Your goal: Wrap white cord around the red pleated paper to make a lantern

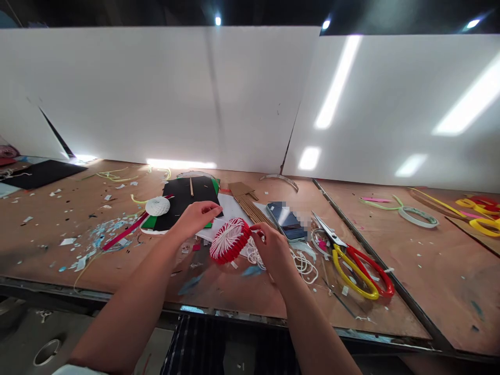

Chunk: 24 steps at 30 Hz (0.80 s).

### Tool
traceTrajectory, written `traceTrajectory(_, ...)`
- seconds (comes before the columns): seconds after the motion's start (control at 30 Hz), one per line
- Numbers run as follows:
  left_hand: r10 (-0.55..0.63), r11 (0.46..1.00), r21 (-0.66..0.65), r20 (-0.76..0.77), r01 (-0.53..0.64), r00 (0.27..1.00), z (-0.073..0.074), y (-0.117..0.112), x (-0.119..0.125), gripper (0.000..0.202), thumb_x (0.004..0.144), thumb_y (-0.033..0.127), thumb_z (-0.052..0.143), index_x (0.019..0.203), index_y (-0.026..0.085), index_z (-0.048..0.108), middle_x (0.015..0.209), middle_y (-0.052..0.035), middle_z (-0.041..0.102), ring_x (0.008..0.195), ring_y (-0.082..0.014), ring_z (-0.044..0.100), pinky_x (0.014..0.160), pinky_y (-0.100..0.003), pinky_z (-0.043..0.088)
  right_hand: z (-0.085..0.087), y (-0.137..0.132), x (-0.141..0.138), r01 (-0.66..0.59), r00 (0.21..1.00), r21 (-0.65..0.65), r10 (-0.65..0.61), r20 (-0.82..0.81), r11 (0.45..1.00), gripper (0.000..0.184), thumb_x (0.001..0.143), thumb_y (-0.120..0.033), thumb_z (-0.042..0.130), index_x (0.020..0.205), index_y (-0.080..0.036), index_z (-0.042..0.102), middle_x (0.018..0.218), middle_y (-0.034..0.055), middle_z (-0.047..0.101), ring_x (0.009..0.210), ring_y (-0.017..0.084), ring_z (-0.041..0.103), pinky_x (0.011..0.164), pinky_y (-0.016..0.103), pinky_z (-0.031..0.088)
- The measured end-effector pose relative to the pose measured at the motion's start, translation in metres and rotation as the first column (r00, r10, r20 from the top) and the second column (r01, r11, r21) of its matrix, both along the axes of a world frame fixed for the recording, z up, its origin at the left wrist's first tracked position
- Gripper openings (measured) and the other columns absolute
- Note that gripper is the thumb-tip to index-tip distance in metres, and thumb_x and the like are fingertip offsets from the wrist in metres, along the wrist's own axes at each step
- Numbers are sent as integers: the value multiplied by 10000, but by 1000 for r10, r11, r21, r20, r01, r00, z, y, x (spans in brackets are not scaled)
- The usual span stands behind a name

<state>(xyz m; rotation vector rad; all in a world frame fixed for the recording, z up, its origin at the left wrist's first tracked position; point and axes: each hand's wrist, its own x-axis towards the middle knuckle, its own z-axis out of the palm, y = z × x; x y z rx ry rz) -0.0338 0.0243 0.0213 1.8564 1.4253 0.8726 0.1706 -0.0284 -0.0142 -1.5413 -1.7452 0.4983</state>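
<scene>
A round red frame wound with white string (229,240) is held above the wooden table (117,271), tilted on edge. My right hand (273,250) grips its right rim with fingers curled. My left hand (197,217) hovers just left and behind it, fingertips pinched together, perhaps on a strand of string too thin to make out. Loose white string (300,260) lies coiled under my right hand.
A phone (286,221) lies right of the hands; scissors with red and yellow handles (357,265) lie further right. A black sheet (187,200), wooden sticks (253,208), a white wound disc (157,206), a tape ring (417,216) and paper scraps litter the table. White boards stand behind.
</scene>
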Motion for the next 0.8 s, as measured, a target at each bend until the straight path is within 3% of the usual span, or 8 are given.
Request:
traceTrajectory(0.1,-55,998,-15,-128,53,990,-6,0,4,425,704,568,554,807,181,698,661,-23,578,561,-116,459,502,-214,296,2,0,0,46,997,12,-46,68,999,133,776,-237,523,744,-171,634,790,64,641,758,188,565,688,277,378)
traceTrajectory(0.17,-73,997,-10,-165,72,984,-8,-3,9,453,720,584,532,883,194,695,669,-21,575,568,-119,448,509,-216,293,4,-2,-1,53,996,-16,-51,68,998,171,789,-289,523,727,-176,636,750,54,637,714,178,557,653,265,368)
traceTrajectory(0.3,-161,987,-28,-142,159,977,-4,-10,17,514,782,563,461,1115,202,612,676,-9,543,586,-111,441,515,-203,321,5,-4,-4,66,997,-62,-68,-29,996,250,800,-401,501,763,-196,640,627,15,598,577,143,513,571,242,339)
traceTrajectory(0.43,-302,953,-64,-87,298,949,-1,-17,21,528,767,487,521,1224,224,534,682,17,501,570,-83,399,520,-184,347,3,-5,-7,50,990,-25,-52,-132,998,237,784,-391,506,793,-199,643,607,1,575,552,127,491,565,230,337)
traceTrajectory(0.67,-398,917,-19,-99,398,912,1,-25,28,511,779,446,529,1225,196,534,815,-18,613,649,-108,504,588,-197,417,4,-6,-11,-92,939,17,93,-332,996,264,782,-411,479,759,-181,608,628,-6,561,547,106,457,533,218,334)
traceTrajectory(0.8,-360,927,67,-124,369,925,1,-25,29,395,797,422,502,1099,193,615,962,-36,649,775,-145,575,712,-223,456,8,-7,-9,-29,921,61,50,-387,998,190,732,-323,492,634,-177,562,600,-2,523,573,118,455,563,237,348)
